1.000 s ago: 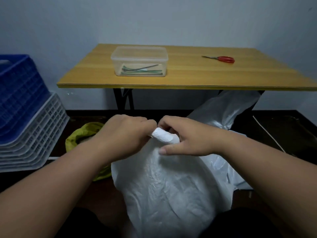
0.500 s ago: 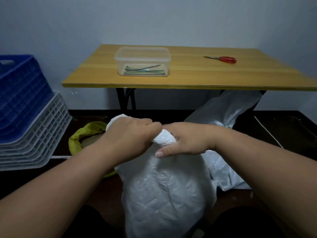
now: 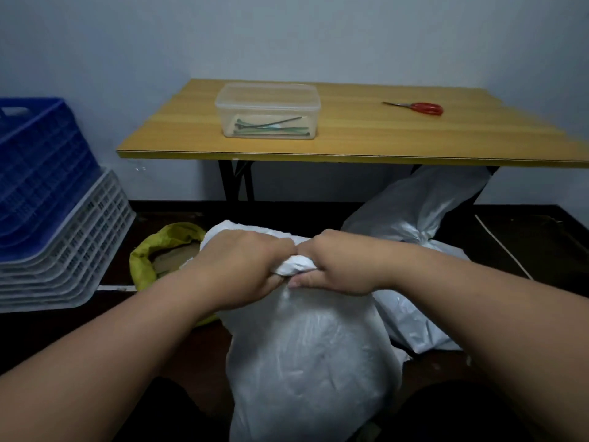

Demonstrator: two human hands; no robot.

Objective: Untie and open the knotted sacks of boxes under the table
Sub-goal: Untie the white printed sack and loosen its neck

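Observation:
A full white sack (image 3: pixel 312 362) stands on the dark floor right in front of me. Its top is twisted into a knot (image 3: pixel 296 265). My left hand (image 3: pixel 242 266) grips the knot from the left, and my right hand (image 3: pixel 338 266) grips it from the right, knuckles almost touching. A second white sack (image 3: pixel 414 215), tied at its neck, leans under the wooden table (image 3: pixel 366 145) at the right. A yellow sack (image 3: pixel 143 266) with an open mouth sits to the left, partly hidden by my left arm.
On the table stand a clear lidded box (image 3: pixel 267 111) with cable ties and red-handled scissors (image 3: pixel 424 107). Stacked blue and white crates (image 3: pixel 47 218) fill the left side. A white cord (image 3: pixel 503 247) runs across the floor at right.
Both hands have closed tighter around the knot and drawn together. The sack's top has been pulled slightly towards me, and loose white fabric now shows behind my left hand.

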